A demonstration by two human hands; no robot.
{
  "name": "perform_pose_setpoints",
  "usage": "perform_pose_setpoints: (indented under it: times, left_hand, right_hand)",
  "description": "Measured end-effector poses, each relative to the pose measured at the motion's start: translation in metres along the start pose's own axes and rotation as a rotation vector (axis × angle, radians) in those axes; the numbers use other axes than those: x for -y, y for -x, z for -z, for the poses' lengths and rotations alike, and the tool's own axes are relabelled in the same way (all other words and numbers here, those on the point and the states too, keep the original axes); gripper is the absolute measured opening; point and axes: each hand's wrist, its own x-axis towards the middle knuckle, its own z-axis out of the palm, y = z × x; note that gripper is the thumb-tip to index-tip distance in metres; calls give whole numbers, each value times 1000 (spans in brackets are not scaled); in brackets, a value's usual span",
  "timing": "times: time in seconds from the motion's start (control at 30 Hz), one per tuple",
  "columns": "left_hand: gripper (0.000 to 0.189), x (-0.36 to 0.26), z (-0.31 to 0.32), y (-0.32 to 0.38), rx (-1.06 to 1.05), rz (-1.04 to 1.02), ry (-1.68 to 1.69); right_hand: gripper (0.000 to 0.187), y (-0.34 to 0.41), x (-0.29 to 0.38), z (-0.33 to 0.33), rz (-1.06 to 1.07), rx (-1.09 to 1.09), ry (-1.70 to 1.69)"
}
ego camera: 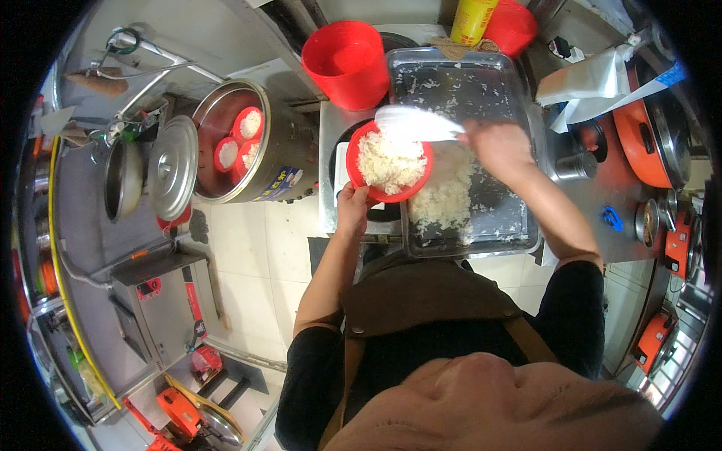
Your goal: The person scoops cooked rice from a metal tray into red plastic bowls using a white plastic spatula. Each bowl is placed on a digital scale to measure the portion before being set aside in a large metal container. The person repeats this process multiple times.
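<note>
A red plastic bowl (427,176) heaped with cooked rice (389,160) is gripped at its near rim by my left hand (352,209). My right hand (500,147) holds the handle of a white rice paddle (417,125), its blade blurred over the far side of the rice. Beneath my right forearm lies a metal tray (499,214). A patch of loose rice (443,200) covers its near left part, and scattered grains cling to the rest. Under the bowl, partly hidden, is a white flat device (341,169), perhaps a kitchen scale.
Left stands a large steel pot (282,152) with several rice-filled red bowls (228,155) inside and its lid (173,168) leaning alongside. Stacked red bowls (347,67) stand behind the tray. A metal shaker (575,166), blue clip (611,219) and orange pan (634,141) occupy the right counter.
</note>
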Motion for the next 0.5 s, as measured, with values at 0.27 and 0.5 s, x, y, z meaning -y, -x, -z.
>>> perform_pose_setpoints:
  times: [0.27,0.5]
  left_hand:
    - [30,-18,78,-40,69,64,-183]
    - [38,-52,156,-37,171,251,-545]
  right_hand:
    - [39,92,30,-26,-742,-170,-215]
    - [45,178,114,-82,-1108,-138,-284]
